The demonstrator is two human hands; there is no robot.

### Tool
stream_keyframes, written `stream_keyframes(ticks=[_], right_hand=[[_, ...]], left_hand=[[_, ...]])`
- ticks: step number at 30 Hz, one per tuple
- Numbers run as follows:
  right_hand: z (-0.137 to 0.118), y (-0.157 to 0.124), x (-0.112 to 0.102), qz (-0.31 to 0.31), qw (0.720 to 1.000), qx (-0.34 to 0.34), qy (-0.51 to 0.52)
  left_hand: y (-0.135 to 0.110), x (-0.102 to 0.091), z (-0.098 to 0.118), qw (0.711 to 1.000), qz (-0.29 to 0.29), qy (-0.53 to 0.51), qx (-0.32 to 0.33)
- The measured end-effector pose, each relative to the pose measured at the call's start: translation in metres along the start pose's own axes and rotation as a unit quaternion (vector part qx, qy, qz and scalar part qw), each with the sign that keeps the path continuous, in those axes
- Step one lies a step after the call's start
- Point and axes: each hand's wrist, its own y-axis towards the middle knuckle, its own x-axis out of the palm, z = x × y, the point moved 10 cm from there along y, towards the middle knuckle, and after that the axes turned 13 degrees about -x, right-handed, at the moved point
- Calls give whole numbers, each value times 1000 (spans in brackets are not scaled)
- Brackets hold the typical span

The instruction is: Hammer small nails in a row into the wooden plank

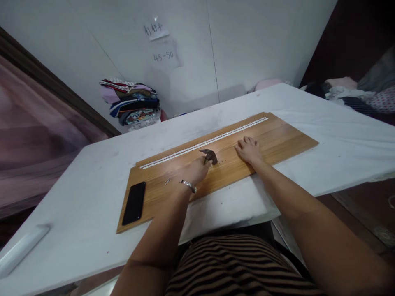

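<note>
My left hand (198,169), with a silver bracelet at the wrist, is closed around the handle of a claw hammer (211,156). The dark hammer head is low over the middle of a wood-grain board (286,139); I cannot tell whether it touches. Most of the handle is hidden by the hand. A few tiny dark spots (222,161) mark the board just right of the head. My right hand (249,150) rests on the board farther right, fingers apart and slightly bent, holding nothing. Small metal nails (167,181) lie left of my left hand.
Two white strips with markings (203,143) run along the board's far side. A black phone (134,203) lies at its left end. The board is on a white-covered table (92,176), with a white roll (23,250) at left. Folded clothes (132,100) are stacked beyond.
</note>
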Motion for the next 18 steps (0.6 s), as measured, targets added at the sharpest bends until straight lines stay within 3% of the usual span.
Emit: stream_keyframes(ticks=[18], right_hand=[[2,1,3,4,1000,-4,4]], left_hand=[[0,-3,-2,1000,8,-14,-8]])
